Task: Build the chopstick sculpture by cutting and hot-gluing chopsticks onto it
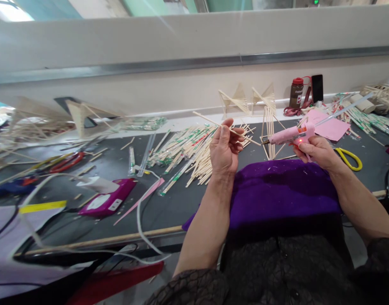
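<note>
Between the thumb and fingers of my left hand (225, 142) is a thin wooden chopstick (207, 118), slanting down to the right. My right hand (315, 149) grips a pink glue gun (290, 134) with a small red light on. A clear glue stick (343, 109) juts from its back. The gun's dark nozzle is close to the chopstick's lower right end; whether they touch I cannot tell. Behind the nozzle lies a frame of joined sticks (269, 123) on the grey table. A purple cloth (283, 186) covers the table edge before me.
Loose chopsticks (201, 165) and wrapped ones (178, 148) are heaped left of centre. Further left are a magenta power strip (110, 197) with a white cable and red-handled pliers (67, 162). Yellow-handled scissors (350, 159), a bottle (296, 92) and a phone (317, 88) are on the right.
</note>
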A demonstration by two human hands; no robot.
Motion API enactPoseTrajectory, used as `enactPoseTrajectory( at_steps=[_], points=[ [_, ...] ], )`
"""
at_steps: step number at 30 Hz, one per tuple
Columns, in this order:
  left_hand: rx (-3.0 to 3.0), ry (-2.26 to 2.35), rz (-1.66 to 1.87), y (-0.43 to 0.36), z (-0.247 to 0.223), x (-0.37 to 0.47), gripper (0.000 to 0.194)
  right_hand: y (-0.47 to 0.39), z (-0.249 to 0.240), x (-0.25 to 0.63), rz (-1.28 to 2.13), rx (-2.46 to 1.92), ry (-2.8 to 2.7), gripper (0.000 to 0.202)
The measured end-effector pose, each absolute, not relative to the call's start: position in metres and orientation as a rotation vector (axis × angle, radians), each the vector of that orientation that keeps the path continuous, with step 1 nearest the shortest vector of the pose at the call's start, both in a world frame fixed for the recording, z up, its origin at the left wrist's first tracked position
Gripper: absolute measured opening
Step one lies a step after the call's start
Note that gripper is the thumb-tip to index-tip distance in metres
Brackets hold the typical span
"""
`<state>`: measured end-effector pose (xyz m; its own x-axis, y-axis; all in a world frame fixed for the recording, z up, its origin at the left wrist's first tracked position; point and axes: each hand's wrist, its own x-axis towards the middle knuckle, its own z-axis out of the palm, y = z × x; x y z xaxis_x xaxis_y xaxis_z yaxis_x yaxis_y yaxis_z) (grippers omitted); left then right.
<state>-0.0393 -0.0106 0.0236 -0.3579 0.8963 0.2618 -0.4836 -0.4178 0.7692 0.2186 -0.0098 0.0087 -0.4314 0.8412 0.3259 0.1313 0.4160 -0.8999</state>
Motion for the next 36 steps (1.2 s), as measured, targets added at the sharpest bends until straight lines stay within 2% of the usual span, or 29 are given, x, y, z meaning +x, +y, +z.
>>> enactPoseTrajectory(
  at_steps=[7,28,36],
  points=[
    [0.879,0.729,1.894,-0.010,0.022,-0.039,0.017,-0.012,0.010,0.216,1.035,-0.798,-1.875,0.050],
    [0.901,0.756,1.889,-0.011,0.021,-0.037,0.019,-0.015,0.006,0.220,1.062,-0.848,-1.863,0.051],
    [0.889,0.756,1.922,-0.007,0.023,-0.043,0.016,-0.012,0.012,0.218,1.301,-0.735,-1.612,0.040]
  ],
)
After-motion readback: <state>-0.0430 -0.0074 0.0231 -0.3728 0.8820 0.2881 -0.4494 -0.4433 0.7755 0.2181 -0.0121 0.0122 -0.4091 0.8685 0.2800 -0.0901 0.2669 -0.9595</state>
